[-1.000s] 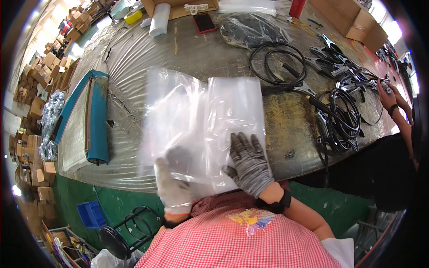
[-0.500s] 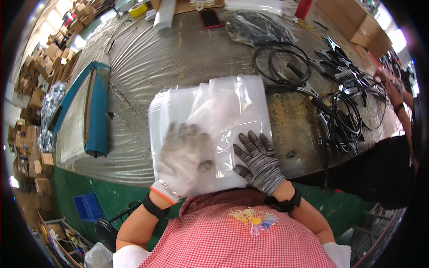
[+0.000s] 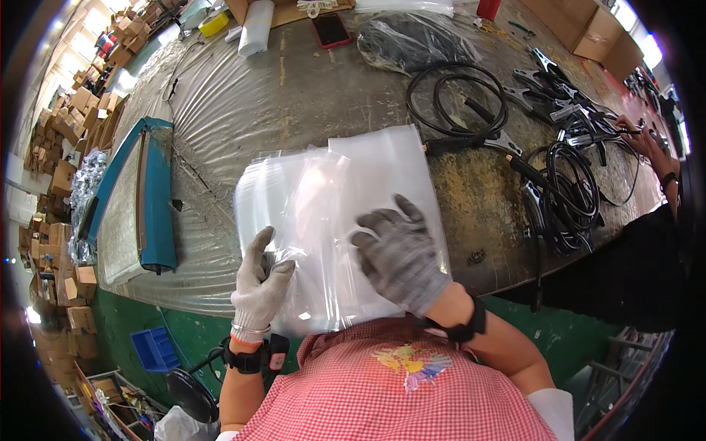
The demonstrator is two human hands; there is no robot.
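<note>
A stack of clear plastic bags (image 3: 382,158) lies on the worktable in front of me, its sheets fanned out towards the left. My left hand (image 3: 259,287), in a whitish knitted glove, is at the stack's lower left edge. Its thumb and fingers are apart and curved, with the thumb over the plastic. Over the right half of the bags is my right hand (image 3: 403,253), in a grey glove, its fingers spread and pointing up and left. Whether its palm presses on the plastic, I cannot tell.
Black cables with clamps (image 3: 562,169) lie in coils on the right, near another person's hands (image 3: 647,140). A bagged black bundle (image 3: 412,40), a phone (image 3: 331,31) and yellow tape (image 3: 213,25) lie at the back. A teal-edged slanted stand (image 3: 156,198) is at left.
My left hand has drawn back from the middle of the bags to their left edge and turned sideways. My right hand has moved inward and tilted left. The bags' left part looks more fanned.
</note>
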